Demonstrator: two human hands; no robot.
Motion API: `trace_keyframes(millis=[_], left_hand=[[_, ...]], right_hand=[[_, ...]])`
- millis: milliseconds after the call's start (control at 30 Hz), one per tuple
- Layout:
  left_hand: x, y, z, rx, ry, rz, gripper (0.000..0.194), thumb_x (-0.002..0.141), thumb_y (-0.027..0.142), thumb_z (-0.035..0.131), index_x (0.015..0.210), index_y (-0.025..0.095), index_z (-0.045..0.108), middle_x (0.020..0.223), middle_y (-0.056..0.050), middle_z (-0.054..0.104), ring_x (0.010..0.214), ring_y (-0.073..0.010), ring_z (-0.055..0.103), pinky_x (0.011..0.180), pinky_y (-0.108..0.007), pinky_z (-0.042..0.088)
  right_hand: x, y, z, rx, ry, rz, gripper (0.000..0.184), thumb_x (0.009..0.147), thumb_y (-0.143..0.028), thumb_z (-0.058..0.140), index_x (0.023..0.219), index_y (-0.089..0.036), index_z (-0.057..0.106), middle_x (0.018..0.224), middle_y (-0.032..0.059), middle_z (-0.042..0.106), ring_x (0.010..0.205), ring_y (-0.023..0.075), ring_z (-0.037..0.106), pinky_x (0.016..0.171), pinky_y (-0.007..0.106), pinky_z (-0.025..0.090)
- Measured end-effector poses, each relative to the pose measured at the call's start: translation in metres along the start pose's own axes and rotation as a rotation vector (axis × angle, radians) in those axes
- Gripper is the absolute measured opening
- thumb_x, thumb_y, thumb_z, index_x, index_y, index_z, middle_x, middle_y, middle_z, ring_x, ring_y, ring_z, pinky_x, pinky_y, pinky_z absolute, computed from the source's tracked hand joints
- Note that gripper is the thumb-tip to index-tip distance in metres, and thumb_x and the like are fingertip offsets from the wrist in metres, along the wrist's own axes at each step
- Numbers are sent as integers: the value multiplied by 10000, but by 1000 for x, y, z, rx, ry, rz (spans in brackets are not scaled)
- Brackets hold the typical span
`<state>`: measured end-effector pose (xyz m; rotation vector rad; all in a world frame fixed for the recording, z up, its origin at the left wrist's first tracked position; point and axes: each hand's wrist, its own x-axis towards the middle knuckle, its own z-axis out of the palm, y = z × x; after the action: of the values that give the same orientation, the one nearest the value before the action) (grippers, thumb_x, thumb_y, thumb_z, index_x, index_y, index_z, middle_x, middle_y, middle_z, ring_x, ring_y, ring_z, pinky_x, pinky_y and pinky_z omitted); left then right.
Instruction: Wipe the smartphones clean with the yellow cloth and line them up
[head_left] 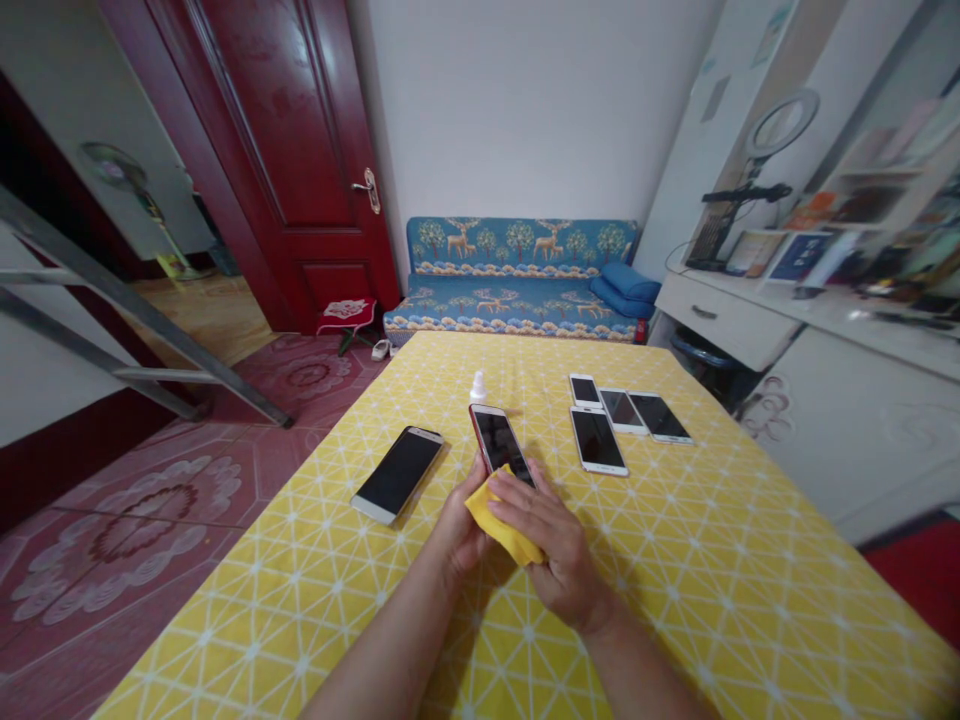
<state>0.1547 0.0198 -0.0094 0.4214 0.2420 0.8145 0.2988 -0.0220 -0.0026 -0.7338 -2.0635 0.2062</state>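
My left hand [459, 528] grips the lower end of a red-edged phone [497, 438] and holds it tilted above the yellow tablecloth [697, 580]. My right hand [556, 545] presses a folded yellow cloth [501, 525] against the bottom of the phone's dark screen, fingers closed over the cloth. A larger phone with a pale frame [397, 473] lies flat to the left. Several more phones [619, 415] lie in a group to the right of the held one. A small white bottle [478, 386] stands just beyond the held phone.
A blue patterned sofa [517, 275] stands against the far wall. A dark red door [300, 150] is at the back left, with a metal ladder rail [142, 310] nearby. White shelves and a drawer unit [750, 310] with a ring light line the right side.
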Motion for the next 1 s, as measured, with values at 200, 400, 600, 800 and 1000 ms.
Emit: trace_keyframes(millis=[200, 400, 600, 800, 1000], left_hand=[[0, 7, 13, -114, 102, 129, 634, 944, 483, 392, 1369, 15, 442, 1291, -217, 585, 1205, -257, 562, 1034, -351, 422], [0, 14, 9, -55, 10, 237, 584, 974, 434, 327, 1430, 74, 381, 1361, -178, 542, 1288, -252, 489, 1088, -372, 355], [-1, 17, 8, -42, -45, 273, 516, 979, 396, 332, 1417, 136, 418, 1331, -144, 578, 1244, -251, 531, 1014, -380, 431], [2, 11, 9, -16, 28, 279, 497, 967, 383, 388, 1393, 135, 444, 1294, -136, 607, 1200, -242, 568, 1009, -378, 445], [4, 1, 8, -72, 158, 252, 512, 951, 363, 442, 1396, 110, 434, 1204, -154, 650, 1130, -216, 617, 1032, -339, 429]], right_hand=[[1, 2, 0, -4, 19, -15, 513, 875, -124, 408, 1359, -270, 497, 1380, 47, 554, 1308, 226, 482, 1146, 559, 271], [-1, 7, -4, -105, 58, 72, 518, 873, -148, 437, 1368, -290, 493, 1367, 42, 566, 1305, 228, 485, 1148, 561, 249], [-6, 18, 0, -159, 142, 229, 604, 830, -70, 428, 1376, -321, 480, 1378, 36, 553, 1305, 226, 485, 1134, 582, 263], [-6, 16, 8, -178, 112, 267, 591, 851, -85, 442, 1398, -308, 455, 1412, 50, 517, 1336, 231, 446, 1134, 578, 275], [0, 2, 10, -134, -14, 145, 538, 917, -205, 429, 1450, -262, 385, 1472, 52, 442, 1387, 239, 366, 1142, 513, 314]])
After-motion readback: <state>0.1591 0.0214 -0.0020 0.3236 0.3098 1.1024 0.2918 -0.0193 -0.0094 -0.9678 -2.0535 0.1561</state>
